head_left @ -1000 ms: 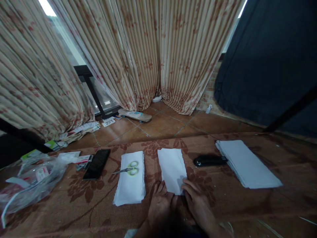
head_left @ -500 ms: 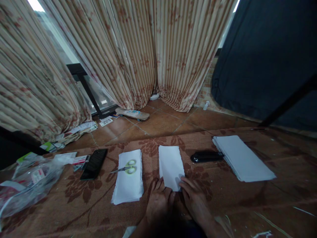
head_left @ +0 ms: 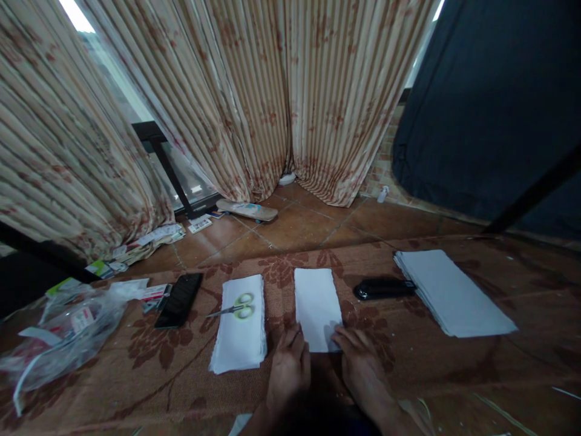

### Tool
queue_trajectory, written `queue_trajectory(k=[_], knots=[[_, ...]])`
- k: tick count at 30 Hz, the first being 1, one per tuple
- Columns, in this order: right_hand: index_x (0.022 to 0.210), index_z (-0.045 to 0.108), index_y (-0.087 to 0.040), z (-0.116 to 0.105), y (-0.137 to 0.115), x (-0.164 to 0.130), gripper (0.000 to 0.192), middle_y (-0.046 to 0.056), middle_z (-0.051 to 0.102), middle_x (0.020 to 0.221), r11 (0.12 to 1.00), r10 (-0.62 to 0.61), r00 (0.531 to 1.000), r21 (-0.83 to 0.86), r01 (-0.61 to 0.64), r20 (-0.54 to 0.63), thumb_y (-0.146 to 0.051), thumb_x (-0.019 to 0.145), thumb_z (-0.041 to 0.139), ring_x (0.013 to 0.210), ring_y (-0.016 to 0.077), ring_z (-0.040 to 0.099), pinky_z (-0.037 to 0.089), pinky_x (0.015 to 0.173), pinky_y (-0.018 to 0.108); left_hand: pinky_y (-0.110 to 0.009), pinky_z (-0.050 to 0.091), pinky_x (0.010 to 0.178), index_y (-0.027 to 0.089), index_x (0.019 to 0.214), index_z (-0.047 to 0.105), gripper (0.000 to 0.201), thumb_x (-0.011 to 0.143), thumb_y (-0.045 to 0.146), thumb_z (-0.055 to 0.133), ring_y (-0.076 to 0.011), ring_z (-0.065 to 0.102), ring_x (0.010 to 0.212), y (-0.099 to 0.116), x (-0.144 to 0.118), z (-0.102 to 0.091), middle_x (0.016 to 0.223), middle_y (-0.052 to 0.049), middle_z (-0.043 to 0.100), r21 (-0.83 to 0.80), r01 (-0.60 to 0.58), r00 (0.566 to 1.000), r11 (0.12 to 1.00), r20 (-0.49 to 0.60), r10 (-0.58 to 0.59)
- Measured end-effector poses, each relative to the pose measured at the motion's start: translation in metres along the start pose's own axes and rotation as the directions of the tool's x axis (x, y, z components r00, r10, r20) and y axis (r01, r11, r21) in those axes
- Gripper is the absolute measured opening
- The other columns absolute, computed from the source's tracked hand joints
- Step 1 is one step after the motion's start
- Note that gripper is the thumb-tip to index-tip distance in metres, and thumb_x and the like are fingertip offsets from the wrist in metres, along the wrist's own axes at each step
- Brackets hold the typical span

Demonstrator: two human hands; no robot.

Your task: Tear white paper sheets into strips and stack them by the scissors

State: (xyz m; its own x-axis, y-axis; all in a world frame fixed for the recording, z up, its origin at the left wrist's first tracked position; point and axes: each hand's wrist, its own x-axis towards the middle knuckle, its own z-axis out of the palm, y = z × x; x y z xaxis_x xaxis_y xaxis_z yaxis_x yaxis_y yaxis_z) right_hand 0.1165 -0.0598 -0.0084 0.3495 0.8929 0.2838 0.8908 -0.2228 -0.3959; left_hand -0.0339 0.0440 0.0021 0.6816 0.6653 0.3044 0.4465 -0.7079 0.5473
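Observation:
A narrow stack of white paper [head_left: 318, 303] lies on the brown patterned cloth in front of me. My left hand [head_left: 289, 363] has its fingers curled together at the stack's lower left edge. At the lower right corner my right hand [head_left: 361, 360] presses its fingertips on the paper; its thumb is hidden. Left of these sheets lies a second stack of cut paper [head_left: 238, 348] with rough edges. Scissors [head_left: 240, 307] with pale green handles rest on it. A black stapler [head_left: 384, 288] lies to the right, its end touching a larger paper stack [head_left: 458, 297].
A dark phone [head_left: 179, 301] and a clear plastic bag [head_left: 75, 339] with items lie on the cloth [head_left: 172, 369] at left. Beyond it are a skateboard [head_left: 247, 210], a small bottle [head_left: 383, 194] and long curtains [head_left: 245, 103]. Thin strips lie at the lower right.
My left hand's fingers have drawn off the paper's near edge to its left side and curled in. My right hand stays at the right corner. The whole view has shifted slightly.

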Motion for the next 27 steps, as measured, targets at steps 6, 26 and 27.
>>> queue_trajectory(k=[6, 26, 27], knots=[[0.105, 0.068, -0.019, -0.003, 0.0, 0.001, 0.05, 0.004, 0.065, 0.12, 0.999, 0.048, 0.998, -0.025, -0.046, 0.052, 0.005, 0.075, 0.037, 0.113, 0.0223, 0.051, 0.039, 0.097, 0.036, -0.032, 0.043, 0.096, 0.011, 0.125, 0.053, 0.038, 0.094, 0.026, 0.036, -0.0227, 0.059, 0.111, 0.009, 0.04, -0.022, 0.119, -0.015, 0.062, -0.076, 0.435, 0.9, 0.897, 0.077, -0.43], [0.098, 0.07, -0.024, -0.007, 0.002, 0.002, 0.049, 0.002, 0.07, 0.109, 0.993, 0.059, 0.998, 0.102, -0.056, -0.028, 0.004, 0.074, 0.037, 0.106, 0.0231, 0.055, 0.041, 0.094, 0.039, -0.021, 0.044, 0.046, 0.012, 0.062, 0.067, 0.006, 0.068, 0.011, 0.064, -0.0149, 0.061, 0.053, 0.004, 0.1, 0.021, 0.059, -0.002, 0.066, -0.517, 0.702, 0.698, 0.491, 0.362, -0.618], [0.099, 0.069, -0.024, -0.009, 0.003, 0.003, 0.049, 0.003, 0.07, 0.108, 0.985, 0.077, 0.995, 0.16, -0.067, -0.061, 0.003, 0.075, 0.036, 0.106, 0.0229, 0.056, 0.042, 0.094, 0.04, -0.022, 0.045, 0.047, 0.011, 0.065, 0.068, 0.004, 0.068, 0.012, 0.065, -0.0151, 0.061, 0.054, 0.004, 0.098, 0.02, 0.06, -0.002, 0.067, -0.554, 0.685, 0.708, 0.474, 0.352, -0.611]])
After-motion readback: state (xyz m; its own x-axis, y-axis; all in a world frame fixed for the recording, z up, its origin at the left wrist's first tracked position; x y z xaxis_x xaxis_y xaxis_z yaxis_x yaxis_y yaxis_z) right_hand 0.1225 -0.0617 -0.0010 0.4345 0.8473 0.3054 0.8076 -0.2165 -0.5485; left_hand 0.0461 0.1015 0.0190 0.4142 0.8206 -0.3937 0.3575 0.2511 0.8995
